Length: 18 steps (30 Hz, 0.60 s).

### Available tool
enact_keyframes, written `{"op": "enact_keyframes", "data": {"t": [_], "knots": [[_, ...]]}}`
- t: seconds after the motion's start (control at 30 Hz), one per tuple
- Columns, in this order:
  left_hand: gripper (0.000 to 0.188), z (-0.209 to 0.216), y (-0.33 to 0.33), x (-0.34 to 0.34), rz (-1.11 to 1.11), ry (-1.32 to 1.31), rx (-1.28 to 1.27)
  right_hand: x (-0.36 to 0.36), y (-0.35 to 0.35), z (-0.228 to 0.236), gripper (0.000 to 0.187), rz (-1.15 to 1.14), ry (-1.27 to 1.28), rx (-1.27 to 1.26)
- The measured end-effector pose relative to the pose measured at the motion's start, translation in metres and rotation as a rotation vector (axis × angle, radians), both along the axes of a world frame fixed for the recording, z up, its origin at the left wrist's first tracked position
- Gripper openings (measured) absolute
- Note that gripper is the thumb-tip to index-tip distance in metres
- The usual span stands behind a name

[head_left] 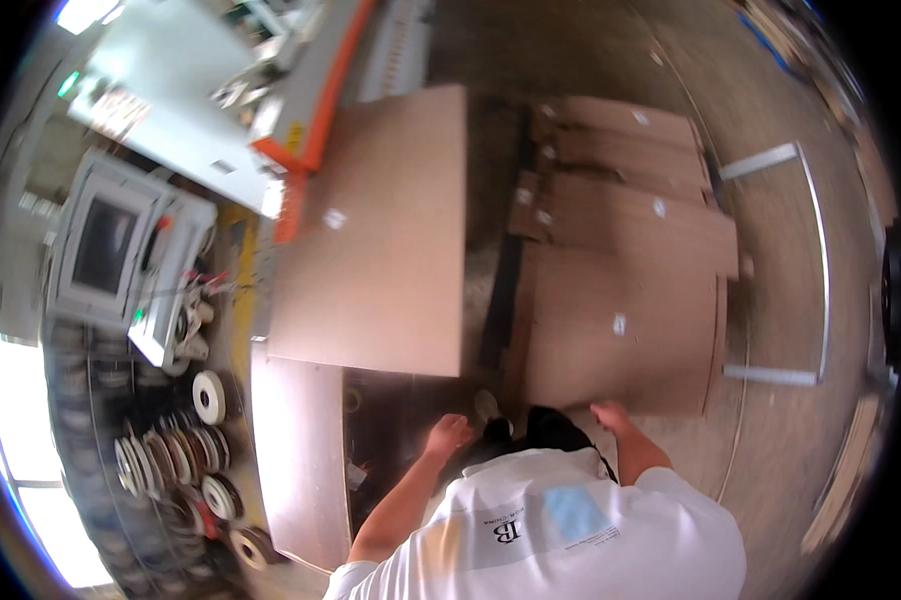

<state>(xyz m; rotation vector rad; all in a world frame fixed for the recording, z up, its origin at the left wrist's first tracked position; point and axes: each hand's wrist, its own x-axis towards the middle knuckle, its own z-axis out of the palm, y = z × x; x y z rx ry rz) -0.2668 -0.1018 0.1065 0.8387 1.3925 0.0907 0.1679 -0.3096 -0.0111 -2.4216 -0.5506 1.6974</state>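
My left hand (450, 432) hangs at my side with its fingers curled in, and nothing shows in it. Nearest to it are the near edge of a large flat brown board (390, 240) with a small white label and the dark gap below. On my other side, my right hand (607, 414) is at the near edge of a stack of brown boards (620, 345); its fingers are blurred, and I cannot tell whether it touches them. More labelled brown sheets (620, 150) overlap farther back on that stack.
An orange-edged machine (335, 90) runs along the far left, beside a control panel with a screen (105, 245). Rolls of edging tape (175, 450) stand at the left. A pale board (300, 450) lies near me. On the right floor is a white metal frame (825, 265).
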Motion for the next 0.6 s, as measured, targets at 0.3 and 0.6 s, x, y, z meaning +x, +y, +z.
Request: {"op": "enact_keyframes", "data": {"t": [0.3, 0.6], "knots": [[0.02, -0.092, -0.045, -0.096, -1.129, 0.142, 0.142, -0.036, -0.063, -0.105, 0.037, -0.736, 0.084, 0.057], [0.026, -0.055, -0.036, -0.01, -0.616, 0.219, -0.186, -0.061, -0.04, -0.21, 0.071, -1.685, 0.248, 0.028]]}}
